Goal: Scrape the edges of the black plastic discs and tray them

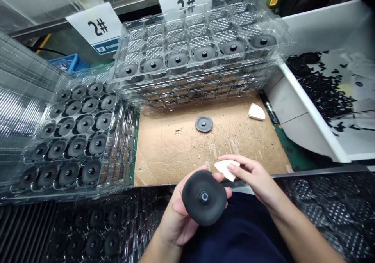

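Observation:
Cupped in my left hand (184, 216) is a black rounded-square rubber disc (215, 204), its small central stub facing up toward me. Fingers and thumb wrap its edge from below. My right hand (249, 173) pinches a white wedge-shaped sponge (227, 168) between thumb and fingers, just beyond the disc's upper right edge. Another, greyer disc (204, 124) lies on the cardboard sheet (164, 153) farther back. A second white sponge wedge (257, 112) rests at the cardboard's right side.
Stacked clear plastic trays (187, 75) stand behind the cardboard, with a front row of black discs. More trays of discs (79, 146) are at left. On the right, a white bin (310, 111) holds many small black scraps. Paper signs (98, 27) hang at the back.

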The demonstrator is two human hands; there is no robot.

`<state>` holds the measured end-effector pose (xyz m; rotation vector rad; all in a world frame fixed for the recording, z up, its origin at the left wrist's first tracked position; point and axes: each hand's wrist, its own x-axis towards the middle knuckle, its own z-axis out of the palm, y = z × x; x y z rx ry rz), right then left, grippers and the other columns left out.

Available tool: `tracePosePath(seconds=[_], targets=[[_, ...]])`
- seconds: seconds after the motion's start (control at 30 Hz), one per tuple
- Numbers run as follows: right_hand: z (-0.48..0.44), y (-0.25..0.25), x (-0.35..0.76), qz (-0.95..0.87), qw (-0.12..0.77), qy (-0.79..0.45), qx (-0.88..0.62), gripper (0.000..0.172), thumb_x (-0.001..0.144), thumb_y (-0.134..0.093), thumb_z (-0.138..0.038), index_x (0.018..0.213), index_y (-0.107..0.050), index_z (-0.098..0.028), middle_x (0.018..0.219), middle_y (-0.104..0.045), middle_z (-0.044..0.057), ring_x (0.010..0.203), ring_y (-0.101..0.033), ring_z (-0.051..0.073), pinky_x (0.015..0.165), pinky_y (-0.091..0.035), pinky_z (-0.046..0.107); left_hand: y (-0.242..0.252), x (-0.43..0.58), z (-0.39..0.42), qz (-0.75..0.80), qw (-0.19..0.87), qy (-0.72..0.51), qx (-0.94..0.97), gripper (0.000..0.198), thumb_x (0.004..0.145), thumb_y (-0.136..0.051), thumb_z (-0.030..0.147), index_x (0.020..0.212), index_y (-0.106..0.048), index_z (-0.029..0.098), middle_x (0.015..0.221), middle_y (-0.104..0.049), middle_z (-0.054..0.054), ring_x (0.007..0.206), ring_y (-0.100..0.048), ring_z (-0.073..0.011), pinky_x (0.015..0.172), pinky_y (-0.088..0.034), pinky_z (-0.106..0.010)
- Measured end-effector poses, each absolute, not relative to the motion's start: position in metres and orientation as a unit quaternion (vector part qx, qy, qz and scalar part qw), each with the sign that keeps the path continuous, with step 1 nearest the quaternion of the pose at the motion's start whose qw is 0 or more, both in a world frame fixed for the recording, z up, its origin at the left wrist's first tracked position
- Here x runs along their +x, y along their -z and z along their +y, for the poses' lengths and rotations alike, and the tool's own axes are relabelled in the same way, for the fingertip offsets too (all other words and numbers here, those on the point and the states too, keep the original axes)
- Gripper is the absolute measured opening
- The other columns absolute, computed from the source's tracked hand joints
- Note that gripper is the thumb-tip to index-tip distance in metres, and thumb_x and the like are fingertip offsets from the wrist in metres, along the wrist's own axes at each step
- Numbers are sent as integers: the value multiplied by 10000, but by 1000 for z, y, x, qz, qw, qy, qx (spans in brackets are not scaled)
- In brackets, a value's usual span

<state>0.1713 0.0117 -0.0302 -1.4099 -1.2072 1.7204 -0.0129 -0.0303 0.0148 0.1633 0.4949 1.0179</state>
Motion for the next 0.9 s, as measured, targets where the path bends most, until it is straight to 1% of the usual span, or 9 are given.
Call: tracePosePath(seconds=[0.2, 0.3, 0.4, 0.53, 0.6, 0.67, 0.73, 0.8, 0.9], targets=[[17, 40, 164, -495, 278, -628, -533, 340, 812, -552, -419, 1023, -681, -185, 930, -700, 69, 782, -636, 192, 662, -511, 296, -17, -14, -28, 213, 851, -472, 88, 562, 576, -778, 436, 1098, -657, 266, 1103, -720, -7, 973, -681, -224, 843, -539, -286], [22, 55, 159, -522, 269, -589, -555, 400, 837, -488, -405, 1130, -627, -171, 915, -672, 76, 694, -611, 167, 612, -506, 287, -15, -12, -28, 195, 861, -460, 92, 558, 587, -775, 448, 1099, -659, 258, 1077, -727, -17, 947, -689, -219, 806, -545, -271], [23, 66, 156, -557, 256, -524, -591, 470, 813, -506, -362, 1240, -556, -172, 909, -614, 71, 612, -561, 154, 634, -510, 339, -9, -10, -28, 160, 878, -443, 85, 583, 670, -669, 555, 1136, -642, 206, 1029, -738, -57, 854, -712, -206, 725, -558, -252], [11, 49, 158, -588, 274, -405, -644, 530, 819, -529, -395, 1302, -500, -180, 1131, -444, 131, 866, -557, 246, 850, -447, 510, -5, -10, -26, 183, 889, -414, 66, 640, 804, -434, 643, 1116, -653, 128, 885, -762, -91, 703, -722, -171, 651, -551, -230], [0, 27, 164, -636, 327, -356, -602, 490, 876, -466, -457, 1305, -487, -220, 1179, -403, 119, 968, -528, 254, 916, -426, 490, -5, -9, -24, 220, 887, -399, 73, 629, 827, -408, 630, 1073, -674, 116, 815, -767, -95, 665, -719, -166, 638, -546, -230], [-10, 4, 168, -709, 363, -331, -506, 554, 895, -391, -562, 1355, -414, -255, 1229, -396, 101, 1071, -497, 247, 957, -430, 419, -7, -8, -23, 257, 883, -385, 80, 629, 813, -424, 639, 1026, -693, 113, 766, -768, -93, 637, -712, -167, 621, -541, -236], [-16, -13, 169, -774, 351, -312, -424, 734, 842, -417, -643, 1428, -280, -223, 1309, -363, 113, 1176, -438, 259, 1007, -406, 384, -9, -6, -21, 297, 876, -370, 89, 652, 788, -430, 671, 934, -719, 105, 710, -762, -93, 612, -703, -169, 606, -532, -238], [-18, -22, 166, -816, 313, -281, -397, 862, 785, -527, -640, 1438, -230, -163, 1343, -351, 140, 1230, -392, 281, 1051, -361, 396, -11, -4, -20, 342, 867, -347, 100, 692, 771, -412, 702, 781, -734, 89, 636, -742, -99, 579, -685, -170, 593, -519, -241], [-16, -25, 158, -833, 281, -265, -396, 794, 768, -625, -559, 1365, -313, -138, 1297, -428, 154, 1222, -409, 287, 1032, -373, 416, -15, 0, -19, 413, 848, -312, 113, 734, 754, -394, 727, 612, -715, 82, 547, -700, -106, 531, -651, -181, 549, -494, -261]])
